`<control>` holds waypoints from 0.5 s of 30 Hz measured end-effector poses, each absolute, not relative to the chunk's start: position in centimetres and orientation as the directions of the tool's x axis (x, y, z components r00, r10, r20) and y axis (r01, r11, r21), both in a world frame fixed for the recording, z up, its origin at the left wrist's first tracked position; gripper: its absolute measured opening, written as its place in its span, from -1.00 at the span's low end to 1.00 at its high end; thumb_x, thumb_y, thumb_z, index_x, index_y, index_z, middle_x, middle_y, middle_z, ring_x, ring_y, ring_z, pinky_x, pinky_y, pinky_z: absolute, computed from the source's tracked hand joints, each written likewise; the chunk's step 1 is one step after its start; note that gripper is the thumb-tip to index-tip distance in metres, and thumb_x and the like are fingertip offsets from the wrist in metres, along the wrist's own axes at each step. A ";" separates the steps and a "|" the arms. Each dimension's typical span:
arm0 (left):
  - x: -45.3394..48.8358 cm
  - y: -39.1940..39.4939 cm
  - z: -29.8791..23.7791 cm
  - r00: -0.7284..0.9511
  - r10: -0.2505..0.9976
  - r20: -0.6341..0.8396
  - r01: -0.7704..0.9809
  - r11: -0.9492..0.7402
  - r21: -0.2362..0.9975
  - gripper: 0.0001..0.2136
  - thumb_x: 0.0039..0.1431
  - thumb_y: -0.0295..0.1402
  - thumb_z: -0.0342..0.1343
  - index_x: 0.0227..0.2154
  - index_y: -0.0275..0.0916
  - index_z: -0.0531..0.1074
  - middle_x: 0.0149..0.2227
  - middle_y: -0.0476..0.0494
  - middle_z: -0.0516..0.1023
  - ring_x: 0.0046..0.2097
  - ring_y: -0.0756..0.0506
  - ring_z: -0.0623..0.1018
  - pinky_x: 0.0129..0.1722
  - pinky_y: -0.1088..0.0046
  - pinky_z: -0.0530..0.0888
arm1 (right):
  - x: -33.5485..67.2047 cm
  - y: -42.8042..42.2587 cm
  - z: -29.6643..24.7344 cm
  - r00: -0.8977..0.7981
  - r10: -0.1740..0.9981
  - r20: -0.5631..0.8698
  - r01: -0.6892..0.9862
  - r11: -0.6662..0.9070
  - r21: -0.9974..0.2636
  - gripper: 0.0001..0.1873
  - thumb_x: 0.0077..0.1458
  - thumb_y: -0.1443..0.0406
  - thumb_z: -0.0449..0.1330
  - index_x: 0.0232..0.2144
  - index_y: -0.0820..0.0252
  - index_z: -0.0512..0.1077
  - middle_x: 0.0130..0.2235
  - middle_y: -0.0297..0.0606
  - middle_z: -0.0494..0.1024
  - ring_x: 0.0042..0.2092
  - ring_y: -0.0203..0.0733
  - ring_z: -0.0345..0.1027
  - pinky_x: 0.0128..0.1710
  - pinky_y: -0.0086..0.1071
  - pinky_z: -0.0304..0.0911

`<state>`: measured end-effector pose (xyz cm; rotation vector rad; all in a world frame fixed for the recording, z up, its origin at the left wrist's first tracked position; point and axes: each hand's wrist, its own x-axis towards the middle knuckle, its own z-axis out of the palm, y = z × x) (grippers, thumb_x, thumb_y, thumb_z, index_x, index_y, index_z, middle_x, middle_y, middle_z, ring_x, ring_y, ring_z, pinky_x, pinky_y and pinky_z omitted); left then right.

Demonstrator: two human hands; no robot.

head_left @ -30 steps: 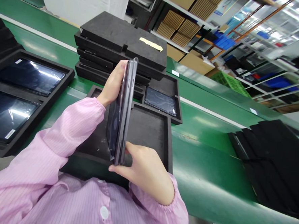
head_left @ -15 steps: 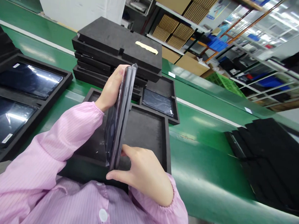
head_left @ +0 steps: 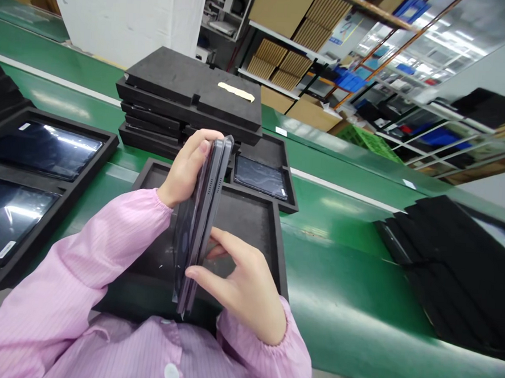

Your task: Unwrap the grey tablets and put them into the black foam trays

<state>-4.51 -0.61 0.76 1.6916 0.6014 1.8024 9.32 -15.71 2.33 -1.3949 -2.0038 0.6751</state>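
Note:
Two thin grey tablets [head_left: 209, 200], pressed face to face, stand on edge toward me, with speaker holes along their sides and clear film at the left one. Near their upper end, my left hand [head_left: 186, 170] is closed around them. My right hand [head_left: 247, 283] pinches the lower part, its thumb on the near edge and the other fingers on the right face. Below the tablets lies a black foam tray [head_left: 248, 226], partly hidden by them and my hands.
Stacked black foam trays [head_left: 186, 76] stand behind, beside a tray holding one tablet [head_left: 262, 177]. At left, another tray [head_left: 95, 162] holds two tablets. More black trays [head_left: 457, 270] are piled at right on the green conveyor belt [head_left: 340, 285].
The tablets have shifted slightly downward in view with my left hand. My right hand's grip now sits higher along them, leaving their lower ends showing below the thumb.

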 end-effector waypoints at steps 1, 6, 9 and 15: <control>-4.5 -0.7 0.7 -0.010 0.677 0.736 -0.109 -0.732 0.672 -0.51 0.31 0.11 -0.19 -0.26 -0.18 0.46 -0.26 -0.11 0.52 -0.17 -0.10 0.51 -0.07 0.31 0.43 | 9.3 -15.8 2.4 -0.270 0.940 0.211 0.635 0.338 -0.695 -0.50 -0.02 0.13 0.42 -0.06 0.24 0.49 -0.27 -0.26 0.64 -0.37 -0.23 0.50 -0.30 -0.37 0.40; -4.6 -1.2 0.8 0.022 0.611 0.791 -0.111 -0.785 0.609 -0.54 0.37 0.01 -0.20 -0.23 -0.21 0.46 -0.22 -0.14 0.52 -0.14 -0.08 0.51 -0.06 0.35 0.41 | 9.5 -16.1 3.0 -0.317 0.921 0.227 0.640 0.384 -0.665 -0.67 0.05 0.24 0.33 -0.11 0.21 0.48 -0.31 -0.28 0.61 -0.32 -0.19 0.51 -0.29 -0.35 0.41; -4.4 -1.8 1.0 0.026 0.582 0.813 -0.093 -0.808 0.582 -0.54 0.39 -0.02 -0.25 -0.20 -0.19 0.47 -0.22 -0.13 0.51 -0.13 -0.08 0.50 -0.05 0.34 0.40 | 9.1 -16.2 2.9 -0.300 0.932 0.203 0.660 0.356 -0.662 -0.60 0.02 0.19 0.33 -0.09 0.19 0.45 -0.34 -0.30 0.60 -0.36 -0.18 0.51 -0.31 -0.34 0.42; -2.6 -1.7 -1.8 -0.310 0.727 0.612 0.039 -0.634 0.773 -0.61 0.32 0.00 -0.10 -0.18 -0.15 0.51 -0.01 -0.18 0.42 0.14 -0.17 0.37 0.20 0.23 0.27 | 6.6 -15.8 1.5 -0.070 0.959 0.273 0.738 0.234 -0.633 -0.56 0.04 0.16 0.20 -0.04 0.24 0.37 -0.35 -0.22 0.60 -0.37 -0.04 0.55 -0.42 -0.32 0.43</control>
